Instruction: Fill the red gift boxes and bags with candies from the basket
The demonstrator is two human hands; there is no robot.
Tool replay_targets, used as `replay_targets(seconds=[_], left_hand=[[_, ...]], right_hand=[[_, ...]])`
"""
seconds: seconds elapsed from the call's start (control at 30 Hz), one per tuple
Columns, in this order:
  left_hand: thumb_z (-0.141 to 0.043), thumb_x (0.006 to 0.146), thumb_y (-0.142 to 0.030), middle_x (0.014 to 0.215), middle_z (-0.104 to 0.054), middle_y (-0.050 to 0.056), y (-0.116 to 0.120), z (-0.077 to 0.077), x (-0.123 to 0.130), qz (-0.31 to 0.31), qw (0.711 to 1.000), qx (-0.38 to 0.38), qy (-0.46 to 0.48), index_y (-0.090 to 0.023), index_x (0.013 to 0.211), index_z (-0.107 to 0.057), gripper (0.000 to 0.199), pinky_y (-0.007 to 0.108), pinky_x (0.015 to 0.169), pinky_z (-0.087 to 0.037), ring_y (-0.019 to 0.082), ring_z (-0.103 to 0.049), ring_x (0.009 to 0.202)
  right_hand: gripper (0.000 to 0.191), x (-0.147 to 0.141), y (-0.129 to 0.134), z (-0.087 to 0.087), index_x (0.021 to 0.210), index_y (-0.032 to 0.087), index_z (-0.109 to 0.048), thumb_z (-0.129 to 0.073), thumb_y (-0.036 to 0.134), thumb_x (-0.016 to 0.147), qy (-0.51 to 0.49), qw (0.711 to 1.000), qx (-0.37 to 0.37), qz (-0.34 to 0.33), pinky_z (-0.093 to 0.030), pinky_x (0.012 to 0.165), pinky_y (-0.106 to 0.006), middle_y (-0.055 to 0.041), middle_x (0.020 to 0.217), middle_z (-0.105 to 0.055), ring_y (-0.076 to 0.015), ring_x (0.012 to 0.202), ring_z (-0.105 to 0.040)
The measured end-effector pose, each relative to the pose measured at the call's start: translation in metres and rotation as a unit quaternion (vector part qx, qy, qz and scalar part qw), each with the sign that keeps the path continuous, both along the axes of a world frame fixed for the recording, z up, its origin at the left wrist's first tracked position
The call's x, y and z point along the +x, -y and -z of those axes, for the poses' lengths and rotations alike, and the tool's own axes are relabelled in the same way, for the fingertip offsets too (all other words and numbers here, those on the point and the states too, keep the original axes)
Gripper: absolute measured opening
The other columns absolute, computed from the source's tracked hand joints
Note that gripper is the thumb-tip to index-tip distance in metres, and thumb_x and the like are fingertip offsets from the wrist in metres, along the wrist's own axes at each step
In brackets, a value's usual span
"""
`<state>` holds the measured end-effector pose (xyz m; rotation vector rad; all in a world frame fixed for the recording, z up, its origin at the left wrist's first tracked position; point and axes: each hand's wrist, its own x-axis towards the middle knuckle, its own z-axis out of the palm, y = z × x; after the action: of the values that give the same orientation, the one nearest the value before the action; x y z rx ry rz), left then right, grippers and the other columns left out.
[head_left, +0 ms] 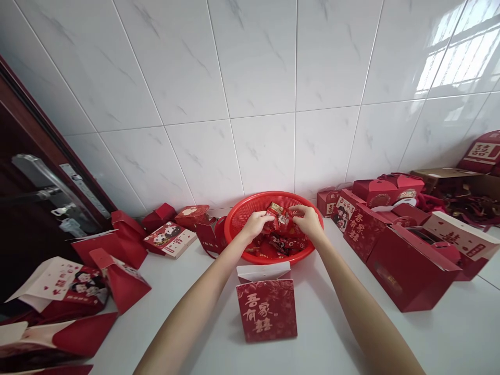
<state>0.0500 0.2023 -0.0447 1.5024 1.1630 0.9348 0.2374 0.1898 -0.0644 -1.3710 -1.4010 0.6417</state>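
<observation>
A round red plastic basket (233, 219) stands against the tiled wall, with red wrapped candies (287, 244) inside. Over its left part, my left hand (257, 224) has its fingers closed on a red and gold wrapped candy (278, 209). My right hand (307, 220) reaches into the basket's right part with bent fingers at the wrapped pieces; its fingertips are partly hidden among them, and what they hold cannot be made out. Between my forearms, in front of the basket, a red box with white characters (267, 312) stands upright with its top flaps open.
Red boxes and bags (128, 239) crowd the left side of the white table (312, 323), near a dark door with a metal handle (58, 192). More red boxes (410, 265) and an open cardboard box (437, 179) stand on the right.
</observation>
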Motion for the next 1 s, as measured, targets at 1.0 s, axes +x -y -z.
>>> replay_targets(seconds=[1.0], left_hand=[[-0.062, 0.083, -0.021, 0.103, -0.074, 0.008, -0.001, 0.007, 0.000, 0.048, 0.986, 0.132, -0.092, -0.018, 0.091, -0.073, 0.014, 0.037, 0.099, -0.048, 0.027, -0.064, 0.110]], right_hand=[[0.028, -0.007, 0.006, -0.004, 0.097, 0.018, -0.073, -0.056, 0.009, 0.076, 0.038, 0.995, 0.039, -0.086, -0.056, 0.084, -0.031, -0.0059, 0.095, -0.078, -0.0209, 0.093, -0.072]])
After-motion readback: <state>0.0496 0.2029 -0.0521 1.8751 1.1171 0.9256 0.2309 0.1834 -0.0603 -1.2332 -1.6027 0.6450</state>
